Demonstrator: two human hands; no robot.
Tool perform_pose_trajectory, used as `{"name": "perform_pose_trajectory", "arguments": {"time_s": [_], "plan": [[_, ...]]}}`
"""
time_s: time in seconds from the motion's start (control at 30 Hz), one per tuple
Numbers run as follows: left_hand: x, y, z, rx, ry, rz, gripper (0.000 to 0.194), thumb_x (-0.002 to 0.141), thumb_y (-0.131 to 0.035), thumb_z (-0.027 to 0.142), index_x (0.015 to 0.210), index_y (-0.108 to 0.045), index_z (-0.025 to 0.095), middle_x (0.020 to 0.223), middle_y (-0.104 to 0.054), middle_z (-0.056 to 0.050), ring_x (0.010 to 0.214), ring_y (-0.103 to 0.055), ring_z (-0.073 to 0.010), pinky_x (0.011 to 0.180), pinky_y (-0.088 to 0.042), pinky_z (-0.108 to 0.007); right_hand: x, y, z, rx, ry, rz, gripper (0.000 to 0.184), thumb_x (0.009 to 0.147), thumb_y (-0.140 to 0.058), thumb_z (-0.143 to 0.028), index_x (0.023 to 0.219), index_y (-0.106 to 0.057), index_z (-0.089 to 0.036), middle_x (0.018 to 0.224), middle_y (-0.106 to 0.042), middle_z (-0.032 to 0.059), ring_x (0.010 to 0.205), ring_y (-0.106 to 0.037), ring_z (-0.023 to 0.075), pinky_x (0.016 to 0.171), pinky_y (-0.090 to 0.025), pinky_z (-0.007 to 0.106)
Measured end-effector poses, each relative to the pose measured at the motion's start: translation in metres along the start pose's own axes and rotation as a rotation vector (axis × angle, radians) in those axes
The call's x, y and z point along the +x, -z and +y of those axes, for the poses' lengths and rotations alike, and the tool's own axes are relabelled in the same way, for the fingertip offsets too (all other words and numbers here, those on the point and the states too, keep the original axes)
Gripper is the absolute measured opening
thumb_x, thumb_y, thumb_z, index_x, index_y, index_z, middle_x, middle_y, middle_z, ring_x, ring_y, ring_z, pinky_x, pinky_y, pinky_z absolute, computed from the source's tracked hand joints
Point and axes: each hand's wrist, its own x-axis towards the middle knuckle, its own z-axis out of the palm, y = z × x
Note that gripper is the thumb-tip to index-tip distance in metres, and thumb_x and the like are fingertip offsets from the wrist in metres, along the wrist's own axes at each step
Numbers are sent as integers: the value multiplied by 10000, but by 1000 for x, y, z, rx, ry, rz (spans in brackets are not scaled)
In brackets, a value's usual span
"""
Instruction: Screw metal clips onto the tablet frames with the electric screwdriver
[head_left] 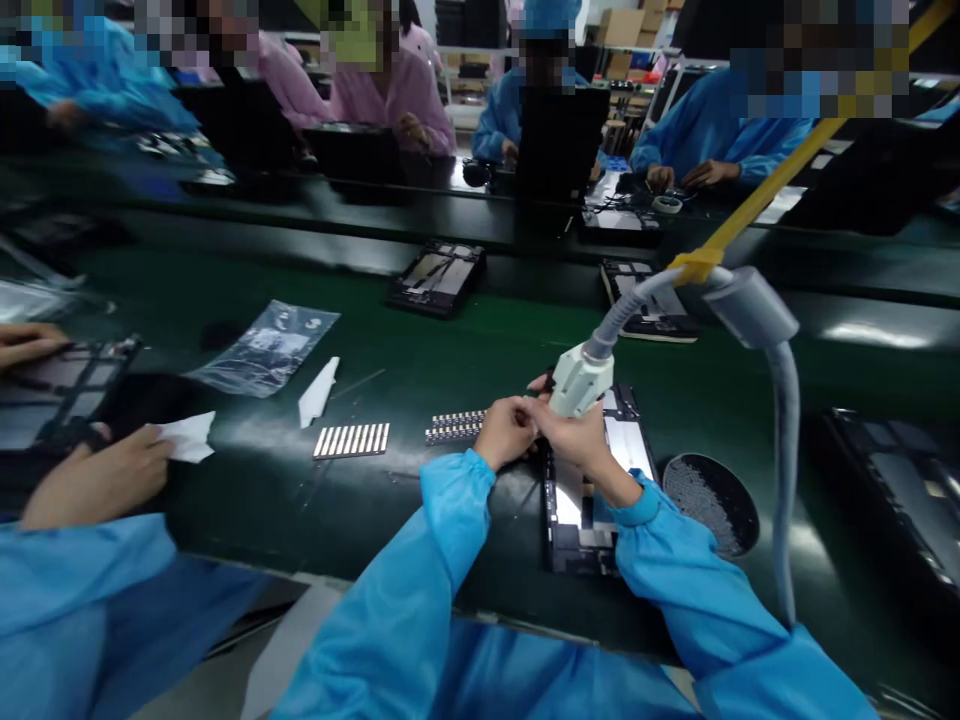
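My right hand [581, 437] is closed around a pale electric screwdriver [581, 380], whose grey cable rises from its top. Its tip is hidden by my hands. Close against it, my left hand [508, 430] has its fingers pinched together; whatever they hold is too small or hidden to make out. Beneath both hands lies an opened tablet-like device [630, 450] with silvery inner parts, partly covered by my right forearm. A strip of small parts [456, 426] sits beside my left hand, and a second strip of pale pieces [351, 440] lies farther left.
A round black dish [739, 510] of tiny pieces stands right of the device, near the hanging cable [784, 480]. More opened devices [439, 278] lie around. A clear plastic bag [266, 345] and white scrap [319, 390] are left. A co-worker's hand [101, 475] holds white paper.
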Motion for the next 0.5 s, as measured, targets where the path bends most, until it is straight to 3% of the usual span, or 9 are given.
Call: {"name": "perform_pose_trajectory", "arguments": {"time_s": [0.1, 0.17, 0.27, 0.3, 0.37, 0.4, 0.5], "plan": [[-7, 0, 1, 38, 2, 30, 71, 717, -657, 129, 778, -623, 142, 541, -593, 21, 448, -585, -134, 394, -457, -220, -1, 5, -11, 88, 9, 36, 233, 692, -740, -246, 897, -647, -185, 545, -568, -50, 472, -554, 125, 517, -502, 296], [-17, 11, 2, 74, -3, 35, 111, 730, -657, 192, 832, -649, 150, 617, -643, -13, 507, -622, -156, 444, -492, -251, -5, 23, -26, 143, 33, 27, 330, 689, -771, -255, 983, -636, -192, 530, -567, -64, 445, -543, 121, 492, -493, 292], [-39, 51, 1, 164, -37, 99, 209, 705, -672, 272, 888, -682, 171, 781, -699, -64, 625, -652, -176, 556, -516, -279, -16, 71, -46, 136, 56, -2, 411, 660, -820, -252, 1019, -626, -198, 538, -589, -63, 439, -544, 120, 458, -478, 280], [-45, 68, -1, 218, -59, 174, 238, 678, -693, 302, 881, -687, 178, 841, -706, -81, 676, -654, -185, 593, -513, -282, -21, 90, -50, 114, 58, -1, 381, 660, -824, -250, 984, -629, -197, 533, -592, -61, 436, -546, 120, 447, -473, 276], [-51, 103, -8, 527, -103, 426, 349, 580, -747, 423, 847, -700, 202, 825, -705, -63, 621, -622, -182, 585, -495, -290, -32, 127, -54, 77, 57, 37, 294, 678, -814, -254, 895, -625, -196, 507, -587, -60, 421, -549, 120, 433, -470, 271], [-49, 119, -13, 661, -96, 461, 405, 555, -744, 492, 847, -710, 213, 809, -700, -46, 575, -597, -168, 570, -486, -290, -37, 144, -54, 74, 56, 73, 269, 682, -810, -259, 857, -615, -196, 491, -582, -63, 407, -547, 118, 425, -469, 268], [-31, 151, -33, 915, -17, 361, 462, 540, -698, 629, 827, -733, 269, 674, -672, 44, 520, -586, -140, 511, -466, -243, -51, 184, -43, 128, 51, 175, 269, 680, -808, -276, 810, -586, -197, 447, -567, -75, 368, -529, 107, 405, -462, 251]]}}
